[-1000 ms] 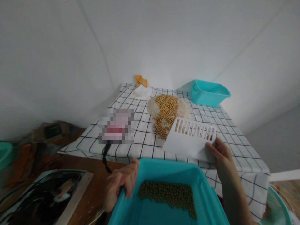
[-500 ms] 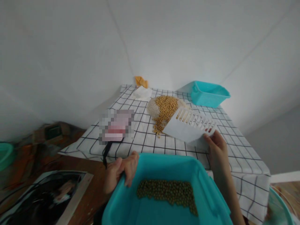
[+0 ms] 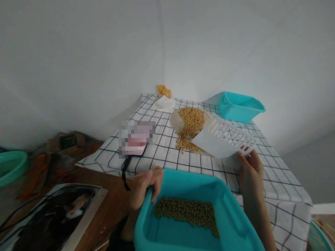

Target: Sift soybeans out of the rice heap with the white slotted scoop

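left hand point(image 3: 147, 186): fingers clamped on turquoise rectangular plastic tub point(image 3: 180, 233). right hand point(image 3: 251, 168): fingers pinching white slotted plastic sheet point(image 3: 218, 143); round yellow beans point(image 3: 192, 120) beyond them, leftward.

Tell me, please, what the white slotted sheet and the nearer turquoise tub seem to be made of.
White slotted sheet: probably matte plastic, with even slots; stiff card is possible. Nearer turquoise tub: likely moulded plastic, smooth, satin-looking, given its rounded corners.

A white slotted scraper point(image 3: 217, 143) is tilting over the worktop point(image 3: 157, 151), its left corner pointing at golden beans point(image 3: 192, 120). An open turquoise tub point(image 3: 180, 232) is facing upward, green beans point(image 3: 187, 211) lying across its far part.
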A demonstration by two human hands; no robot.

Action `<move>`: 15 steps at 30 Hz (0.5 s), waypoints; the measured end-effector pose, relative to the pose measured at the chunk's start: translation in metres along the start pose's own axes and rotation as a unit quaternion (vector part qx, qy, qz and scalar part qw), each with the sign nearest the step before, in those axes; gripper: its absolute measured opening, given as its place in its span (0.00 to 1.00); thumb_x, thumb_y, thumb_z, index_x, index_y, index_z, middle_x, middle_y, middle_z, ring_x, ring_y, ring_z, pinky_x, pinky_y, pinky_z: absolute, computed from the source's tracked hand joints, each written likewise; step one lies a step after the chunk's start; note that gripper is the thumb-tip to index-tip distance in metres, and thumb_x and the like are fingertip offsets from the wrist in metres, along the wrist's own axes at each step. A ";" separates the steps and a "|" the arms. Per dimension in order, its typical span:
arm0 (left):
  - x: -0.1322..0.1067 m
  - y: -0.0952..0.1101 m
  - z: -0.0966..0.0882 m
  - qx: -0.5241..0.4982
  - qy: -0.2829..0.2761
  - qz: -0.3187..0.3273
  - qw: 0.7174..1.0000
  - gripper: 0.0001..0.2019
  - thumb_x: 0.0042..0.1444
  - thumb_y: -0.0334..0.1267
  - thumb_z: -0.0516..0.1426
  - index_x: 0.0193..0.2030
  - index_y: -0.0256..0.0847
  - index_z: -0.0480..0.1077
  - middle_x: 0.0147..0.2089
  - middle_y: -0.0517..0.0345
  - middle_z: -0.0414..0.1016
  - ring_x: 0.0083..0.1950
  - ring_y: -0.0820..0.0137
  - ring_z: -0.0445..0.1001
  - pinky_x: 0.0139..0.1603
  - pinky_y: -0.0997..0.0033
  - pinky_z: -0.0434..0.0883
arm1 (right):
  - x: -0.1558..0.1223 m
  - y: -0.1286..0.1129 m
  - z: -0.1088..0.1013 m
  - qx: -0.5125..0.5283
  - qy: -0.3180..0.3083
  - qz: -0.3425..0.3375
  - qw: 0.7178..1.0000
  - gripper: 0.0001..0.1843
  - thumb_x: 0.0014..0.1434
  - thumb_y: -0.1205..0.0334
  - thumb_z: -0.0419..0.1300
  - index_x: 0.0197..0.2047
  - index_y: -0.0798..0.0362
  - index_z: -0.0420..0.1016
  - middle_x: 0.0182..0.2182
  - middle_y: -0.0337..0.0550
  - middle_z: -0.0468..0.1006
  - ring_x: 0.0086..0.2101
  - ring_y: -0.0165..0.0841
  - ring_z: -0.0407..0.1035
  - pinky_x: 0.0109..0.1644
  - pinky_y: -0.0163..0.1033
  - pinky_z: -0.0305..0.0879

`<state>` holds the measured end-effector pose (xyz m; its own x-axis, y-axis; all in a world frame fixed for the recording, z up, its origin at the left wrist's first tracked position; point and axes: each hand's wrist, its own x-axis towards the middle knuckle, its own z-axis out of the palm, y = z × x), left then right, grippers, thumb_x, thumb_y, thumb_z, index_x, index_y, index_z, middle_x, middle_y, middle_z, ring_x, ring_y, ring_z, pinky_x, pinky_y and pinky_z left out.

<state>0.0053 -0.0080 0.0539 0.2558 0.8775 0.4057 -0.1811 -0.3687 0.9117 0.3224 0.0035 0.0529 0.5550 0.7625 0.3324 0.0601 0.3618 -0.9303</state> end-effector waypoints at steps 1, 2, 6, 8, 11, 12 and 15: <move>-0.001 0.000 0.002 -0.014 0.002 -0.001 1.000 0.34 0.73 0.44 0.39 0.12 0.45 0.57 0.12 0.59 0.58 0.21 0.66 0.60 0.41 0.55 0.63 | 0.000 0.000 0.000 -0.002 -0.013 0.001 1.000 0.11 0.58 0.57 0.69 0.45 0.46 0.78 0.49 0.44 0.82 0.53 0.43 0.74 0.57 0.46 0.67; -0.002 0.001 0.004 -0.031 -0.005 -0.001 1.000 0.33 0.73 0.44 0.40 0.13 0.44 0.57 0.13 0.60 0.58 0.21 0.67 0.59 0.42 0.55 0.62 | -0.001 0.001 0.000 -0.004 -0.029 0.003 1.000 0.12 0.58 0.57 0.69 0.45 0.46 0.79 0.50 0.44 0.82 0.53 0.43 0.74 0.58 0.47 0.66; -0.003 0.000 0.005 -0.072 -0.014 0.001 0.997 0.33 0.73 0.43 0.41 0.14 0.43 0.59 0.14 0.60 0.58 0.23 0.67 0.57 0.43 0.56 0.59 | -0.002 0.002 0.000 -0.020 -0.084 0.017 0.996 0.12 0.59 0.55 0.69 0.47 0.44 0.81 0.48 0.43 0.83 0.50 0.43 0.75 0.57 0.47 0.67; -0.002 0.001 0.003 -0.073 -0.022 -0.003 0.997 0.33 0.73 0.43 0.40 0.14 0.43 0.59 0.14 0.60 0.58 0.23 0.67 0.57 0.42 0.56 0.59 | -0.001 0.003 0.000 -0.026 -0.096 0.025 0.995 0.11 0.59 0.55 0.70 0.46 0.44 0.81 0.45 0.42 0.84 0.48 0.42 0.76 0.53 0.46 0.69; 0.000 0.002 0.000 -0.063 -0.037 -0.012 0.997 0.33 0.73 0.44 0.40 0.14 0.43 0.59 0.15 0.60 0.58 0.23 0.67 0.58 0.42 0.56 0.60 | 0.000 0.004 0.000 -0.019 -0.105 0.033 0.994 0.12 0.58 0.54 0.70 0.45 0.44 0.82 0.44 0.42 0.84 0.45 0.42 0.76 0.50 0.45 0.70; 0.001 0.002 -0.001 -0.057 -0.043 -0.018 0.997 0.33 0.73 0.45 0.40 0.14 0.43 0.59 0.14 0.60 0.59 0.22 0.67 0.59 0.43 0.56 0.61 | 0.000 0.004 0.000 -0.016 -0.107 0.036 0.994 0.12 0.58 0.54 0.70 0.45 0.44 0.82 0.44 0.42 0.85 0.45 0.42 0.76 0.50 0.45 0.71; 0.001 0.003 -0.002 -0.041 -0.042 -0.032 0.998 0.33 0.72 0.47 0.41 0.14 0.44 0.59 0.14 0.59 0.59 0.22 0.66 0.60 0.44 0.55 0.63 | 0.000 0.005 0.000 -0.015 -0.109 0.036 0.993 0.12 0.57 0.54 0.71 0.45 0.44 0.82 0.44 0.42 0.85 0.46 0.43 0.77 0.51 0.46 0.71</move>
<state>0.0027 -0.0072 0.0569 0.3466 0.8685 0.3544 -0.2382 -0.2839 0.9288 0.3225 0.0053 0.0485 0.3661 0.8850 0.2875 0.0537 0.2883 -0.9560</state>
